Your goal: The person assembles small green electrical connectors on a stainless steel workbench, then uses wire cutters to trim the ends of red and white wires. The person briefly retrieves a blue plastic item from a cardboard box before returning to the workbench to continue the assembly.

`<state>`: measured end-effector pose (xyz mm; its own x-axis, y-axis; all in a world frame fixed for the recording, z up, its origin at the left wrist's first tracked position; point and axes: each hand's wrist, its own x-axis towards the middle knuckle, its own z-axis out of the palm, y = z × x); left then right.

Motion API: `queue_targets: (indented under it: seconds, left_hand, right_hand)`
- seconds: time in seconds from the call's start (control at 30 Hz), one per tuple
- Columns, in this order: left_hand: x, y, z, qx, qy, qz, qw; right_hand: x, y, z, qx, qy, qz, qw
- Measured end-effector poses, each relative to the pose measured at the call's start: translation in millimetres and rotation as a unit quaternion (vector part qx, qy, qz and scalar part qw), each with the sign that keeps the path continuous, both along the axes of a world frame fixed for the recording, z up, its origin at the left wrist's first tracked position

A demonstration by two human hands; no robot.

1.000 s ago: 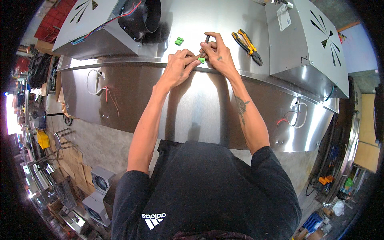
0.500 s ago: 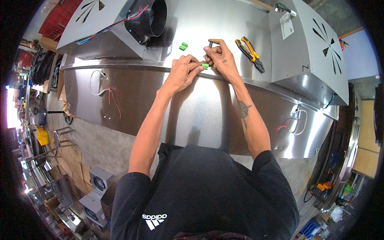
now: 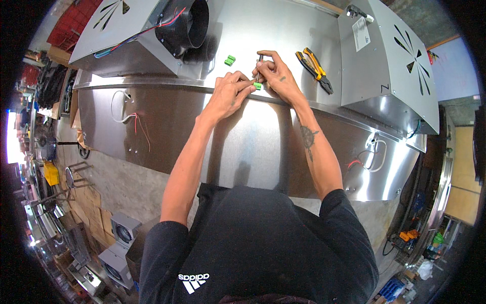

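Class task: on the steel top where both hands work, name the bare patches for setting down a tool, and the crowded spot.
Bare steel lies between the spare green connector and the black duct, and between the right hand and the pliers. It is crowded where the left hand meets it.

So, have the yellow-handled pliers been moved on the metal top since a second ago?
No. The yellow-handled pliers still lie just right of the right hand, beside the slotted steel housing; only the head camera shifted.

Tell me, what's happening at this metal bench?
A person leans over a shiny steel housing. The left hand pinches a small green connector at the ridge, while the right hand holds a thin screwdriver upright on it. Another green connector and yellow-handled pliers lie nearby.
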<state>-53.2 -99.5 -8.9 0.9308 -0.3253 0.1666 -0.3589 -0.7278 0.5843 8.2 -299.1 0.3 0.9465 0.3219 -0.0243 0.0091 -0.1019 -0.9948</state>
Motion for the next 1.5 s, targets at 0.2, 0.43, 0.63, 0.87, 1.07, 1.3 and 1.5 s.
queue_targets:
  seconds: [0.2,0.43,0.63,0.87,1.07,1.3,1.5]
  left_hand:
    - [-0.3,0.5,-1.4,-0.007,-0.01,-0.002,1.0]
    - [1.2,1.6,-1.1,-0.003,-0.015,-0.013,1.0]
    - [-0.2,0.5,0.8,-0.012,-0.016,-0.013,1.0]
    - [0.3,1.2,1.6,-0.007,-0.01,-0.01,1.0]
    - [-1.0,0.0,1.3,-0.013,0.005,-0.01,1.0]
    - [0.7,1.1,0.2,-0.009,-0.003,-0.009,1.0]
    - [-1.4,0.2,1.7,-0.006,-0.009,0.001,1.0]
  right_hand:
    - [-5.4,6.6,6.5,-0.064,-0.023,-0.031,0.997]
    - [4.9,7.9,-6.0,0.014,-0.004,0.031,0.999]
    - [4.3,4.7,-3.9,0.024,0.023,0.028,0.999]
    - [5.9,1.6,3.8,-0.006,0.005,0.02,1.0]
    - [5.0,5.5,-7.6,0.042,0.014,-0.019,0.999]
    - [10.1,0.9,-4.4,0.052,0.023,0.004,0.998]
    - [-1.8,14.4,16.2,-0.146,-0.039,-0.033,0.988]
